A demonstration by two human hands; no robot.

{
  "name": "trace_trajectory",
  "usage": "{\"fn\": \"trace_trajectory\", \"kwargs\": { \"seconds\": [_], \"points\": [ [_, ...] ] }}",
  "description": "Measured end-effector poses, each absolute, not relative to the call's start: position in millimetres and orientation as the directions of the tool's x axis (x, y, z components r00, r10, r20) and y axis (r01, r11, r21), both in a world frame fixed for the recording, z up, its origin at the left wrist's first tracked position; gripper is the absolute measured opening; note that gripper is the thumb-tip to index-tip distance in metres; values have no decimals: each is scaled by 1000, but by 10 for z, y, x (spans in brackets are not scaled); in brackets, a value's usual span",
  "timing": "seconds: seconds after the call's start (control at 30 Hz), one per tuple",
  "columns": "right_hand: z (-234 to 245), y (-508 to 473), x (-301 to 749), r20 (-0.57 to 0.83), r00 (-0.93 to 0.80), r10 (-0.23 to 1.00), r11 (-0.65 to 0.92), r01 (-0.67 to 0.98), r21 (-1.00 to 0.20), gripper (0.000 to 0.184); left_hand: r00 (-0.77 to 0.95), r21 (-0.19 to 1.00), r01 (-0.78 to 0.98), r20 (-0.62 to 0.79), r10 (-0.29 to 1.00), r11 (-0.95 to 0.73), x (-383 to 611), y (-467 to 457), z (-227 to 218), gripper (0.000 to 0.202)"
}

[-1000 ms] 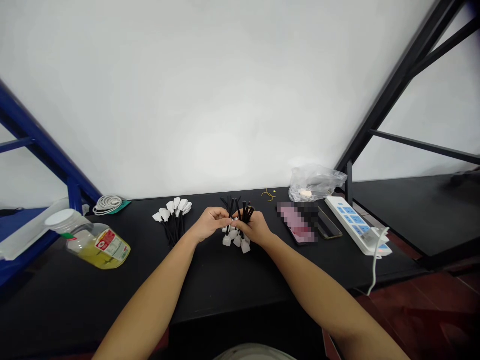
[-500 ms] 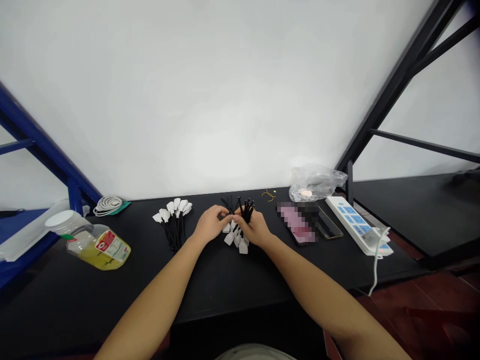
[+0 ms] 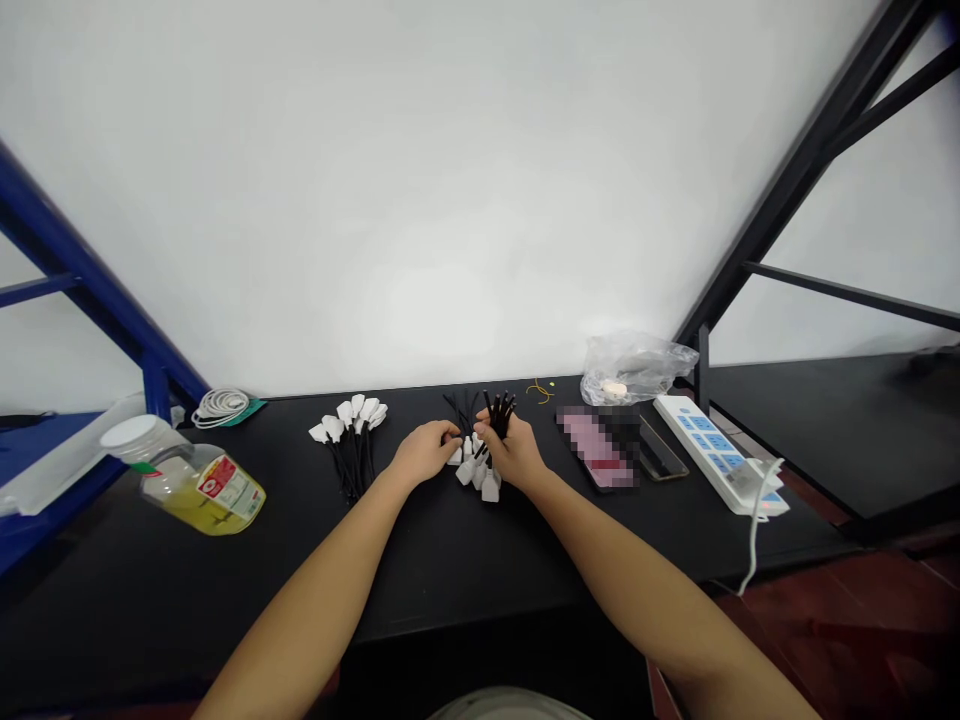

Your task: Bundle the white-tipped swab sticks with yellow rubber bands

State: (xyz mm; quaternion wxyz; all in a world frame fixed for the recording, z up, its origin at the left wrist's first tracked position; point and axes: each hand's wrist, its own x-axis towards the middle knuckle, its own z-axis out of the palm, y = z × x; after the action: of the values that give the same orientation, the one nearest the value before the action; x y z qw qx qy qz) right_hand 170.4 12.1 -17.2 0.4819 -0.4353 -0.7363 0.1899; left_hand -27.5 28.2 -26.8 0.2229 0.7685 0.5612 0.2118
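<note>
My right hand is closed around a bundle of thin black strands. Their black ends point up, and white blocky ends hang below the fingers. My left hand is just left of it, thumb and fingertips drawn together beside the white pieces; whatever is between them is too small to make out. Behind the hands, more black strands lie on the table. A separate fanned bunch of the same white-ended strands rests left of my left hand.
On the left stand a white-lidded jar with yellow contents and a coiled white cable. To the right are a pink-screened phone, a dark phone, a clear plastic bag and a white power strip with its cord.
My left hand has drawn slightly left and down from the right hand, its thumb and fingers closer together. My right hand keeps its bundle. The view has shifted slightly.
</note>
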Motion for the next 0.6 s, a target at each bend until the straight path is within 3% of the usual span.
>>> {"fn": "trace_trajectory", "kwargs": {
  "seconds": [0.27, 0.47, 0.6],
  "points": [
    [-179, 166, 1727, 513, -62, 856, 478, 475, -739, 27, 177, 452, 874, 49, 983, -180, -276, 237, -196, 27],
    [-155, 128, 1729, 548, -135, 826, 544, 450, -709, 23, 107, 497, 860, 36, 994, -111, -299, 233, -145, 26],
    [-145, 127, 1731, 544, -133, 828, 542, 433, -720, 23, 87, 659, 718, 233, 969, -223, -251, 189, -84, 25]
  ]
}}
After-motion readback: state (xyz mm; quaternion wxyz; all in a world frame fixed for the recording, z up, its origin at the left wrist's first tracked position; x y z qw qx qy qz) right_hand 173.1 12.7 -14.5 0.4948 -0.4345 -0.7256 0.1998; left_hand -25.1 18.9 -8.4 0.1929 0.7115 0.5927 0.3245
